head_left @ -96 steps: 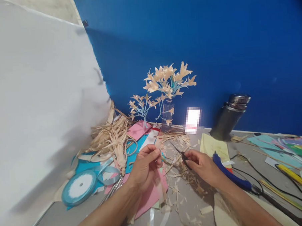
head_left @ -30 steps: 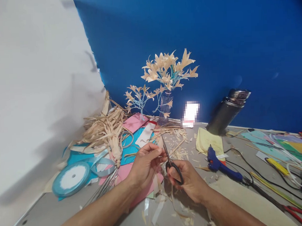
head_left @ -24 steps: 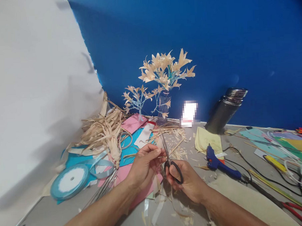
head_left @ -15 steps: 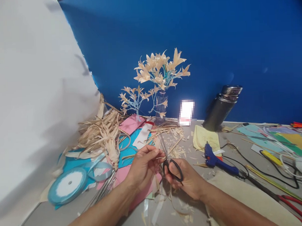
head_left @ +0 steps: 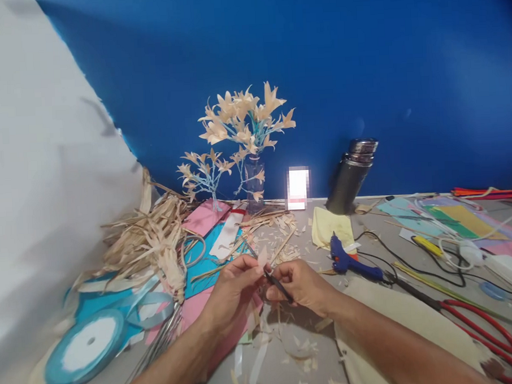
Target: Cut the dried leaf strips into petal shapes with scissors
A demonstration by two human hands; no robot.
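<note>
My left hand (head_left: 234,283) pinches a small pale piece of corn husk (head_left: 263,256) between thumb and fingers. In my right hand (head_left: 300,283) are black-handled scissors (head_left: 280,286), their blades pointing up and left behind the husk piece; whether the blades touch it I cannot tell. Husk trimmings (head_left: 284,244) lie scattered on the table just beyond both hands. Farther back, husk flowers on blue stems (head_left: 246,116) stand in a clear vase (head_left: 255,183), with a smaller flower spray (head_left: 208,171) to its left.
Dried corn husks (head_left: 143,236) are heaped at left, near a blue ribbon spool (head_left: 88,347) and thin wires (head_left: 160,337). At right lie a blue glue gun (head_left: 352,261), red-handled scissors (head_left: 478,324) and cables. A dark flask (head_left: 349,179) leans against the blue wall.
The view has swung to the right, so the table things sit farther left. The scissors have turned, their blades now angled more to the left, and the pale husk piece shows above my left fingertips.
</note>
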